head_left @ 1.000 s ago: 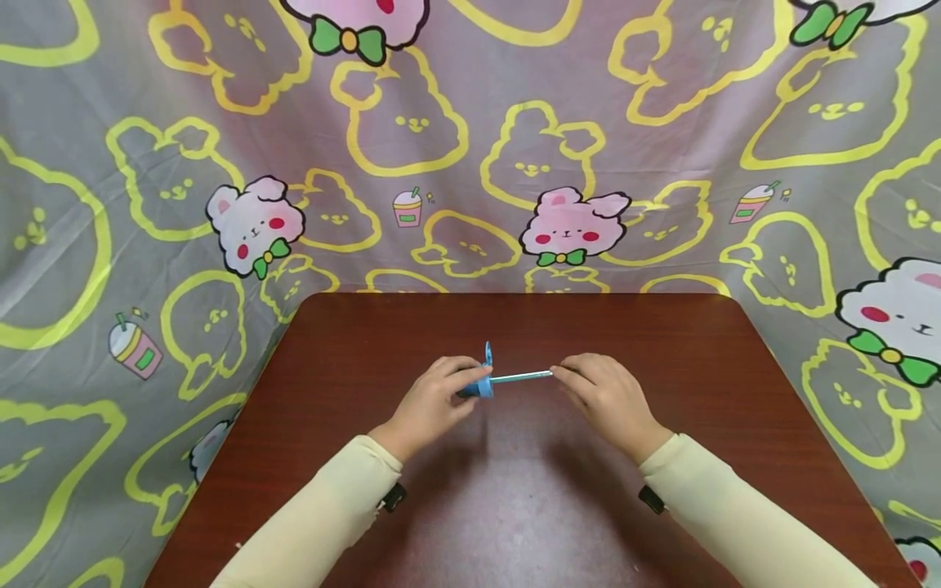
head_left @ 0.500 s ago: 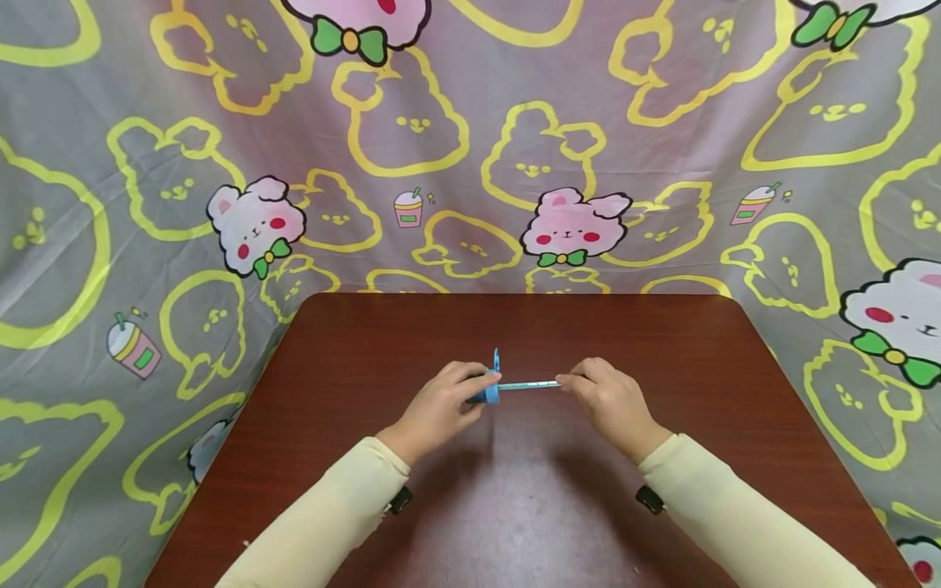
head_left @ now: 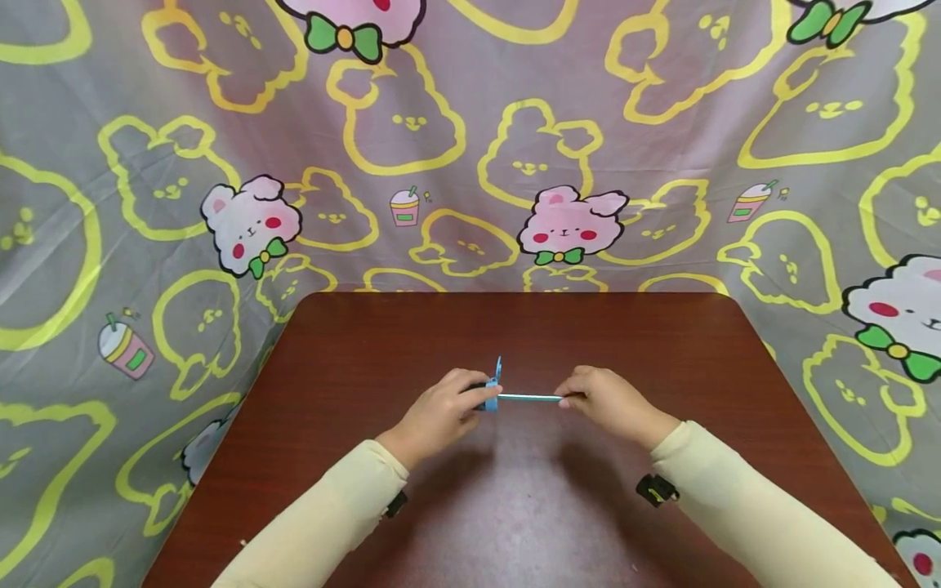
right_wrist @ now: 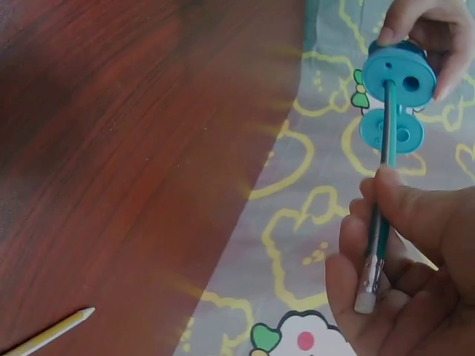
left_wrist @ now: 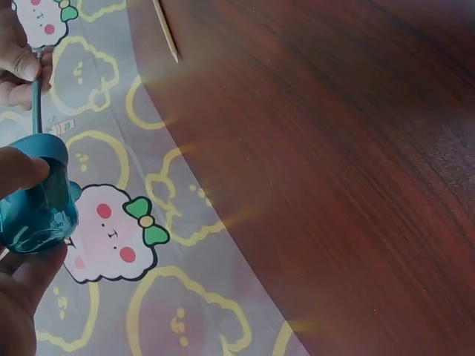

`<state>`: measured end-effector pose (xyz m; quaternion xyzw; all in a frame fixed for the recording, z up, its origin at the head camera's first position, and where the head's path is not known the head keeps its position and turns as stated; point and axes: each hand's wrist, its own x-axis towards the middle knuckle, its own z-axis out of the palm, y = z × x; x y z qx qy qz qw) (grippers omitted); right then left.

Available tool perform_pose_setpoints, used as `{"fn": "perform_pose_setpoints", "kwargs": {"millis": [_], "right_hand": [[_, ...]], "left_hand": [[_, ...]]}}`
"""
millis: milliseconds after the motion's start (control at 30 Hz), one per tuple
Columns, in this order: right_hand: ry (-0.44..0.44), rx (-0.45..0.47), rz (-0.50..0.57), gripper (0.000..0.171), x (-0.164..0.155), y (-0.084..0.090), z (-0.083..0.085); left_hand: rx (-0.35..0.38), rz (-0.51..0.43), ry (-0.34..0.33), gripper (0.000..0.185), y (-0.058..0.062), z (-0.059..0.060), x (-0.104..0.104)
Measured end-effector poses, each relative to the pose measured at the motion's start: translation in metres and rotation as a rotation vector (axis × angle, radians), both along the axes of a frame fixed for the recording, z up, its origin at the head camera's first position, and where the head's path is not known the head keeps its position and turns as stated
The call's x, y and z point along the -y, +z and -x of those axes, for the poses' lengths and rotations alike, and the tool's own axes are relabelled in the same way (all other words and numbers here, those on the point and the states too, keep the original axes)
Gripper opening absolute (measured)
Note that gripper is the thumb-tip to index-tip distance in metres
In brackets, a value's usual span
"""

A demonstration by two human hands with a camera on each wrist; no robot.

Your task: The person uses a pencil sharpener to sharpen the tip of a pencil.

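The left hand [head_left: 441, 412] holds a small blue pencil sharpener [head_left: 491, 392] above the middle of the desk [head_left: 515, 506]. Its fingers are curled around the body of the sharpener, and in the left wrist view the thumb and the other fingers press the clear blue container [left_wrist: 37, 208] from two sides. The round lid of the sharpener stands open and points up, just beside the front face.

The right hand [head_left: 610, 402] pinches a thin blue-green pencil [head_left: 531, 398] near its back end. The pencil lies almost level between the two hands, and its front end sits inside a hole of the sharpener. In the right wrist view the face of the sharpener [right_wrist: 401, 73] shows two holes, and the pencil [right_wrist: 384, 178] enters the smaller one. The white eraser end of the pencil rests against the palm of the right hand [right_wrist: 408, 282], with the fingers closed around the shaft.

Both hands are in the air a little over the desk and do not touch each other; only the pencil and sharpener join them. Both arms wear pale yellow sleeves [head_left: 331, 514].

On the desk, well apart from the hands, lies a second pencil [right_wrist: 48, 332] of light wood colour; only part of it is seen in the wrist views. Behind and around the desk hangs a grey cloth [head_left: 147, 204] with yellow bear outlines and pink bears.
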<state>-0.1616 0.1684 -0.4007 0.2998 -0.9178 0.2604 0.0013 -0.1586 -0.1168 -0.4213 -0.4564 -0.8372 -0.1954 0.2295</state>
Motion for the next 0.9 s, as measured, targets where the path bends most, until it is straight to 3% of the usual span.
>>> {"fn": "perform_pose_setpoints", "kwargs": {"millis": [200, 400, 600, 733, 900], "right_hand": [[-0.076, -0.151, -0.106, 0.026, 0.007, -0.005, -0.005], [-0.037, -0.477, -0.047, 0.045, 0.007, -0.017, -0.004], [0.047, -0.729, 0.06, 0.022, 0.004, -0.03, 0.002], [0.056, -0.838, 0.09, 0.037, 0.005, -0.034, 0.004], [0.059, -0.896, 0.114, 0.015, 0.006, -0.033, 0.004]], "left_hand": [[0.051, -0.032, 0.056, 0.046, -0.003, 0.002, 0.003], [0.11, -0.073, 0.084, 0.045, 0.002, 0.003, 0.005], [0.204, -0.087, 0.103, 0.044, 0.011, 0.003, 0.004], [0.273, -0.089, 0.113, 0.044, 0.016, 0.001, 0.002], [0.313, -0.097, 0.11, 0.045, 0.017, -0.001, 0.0]]}}
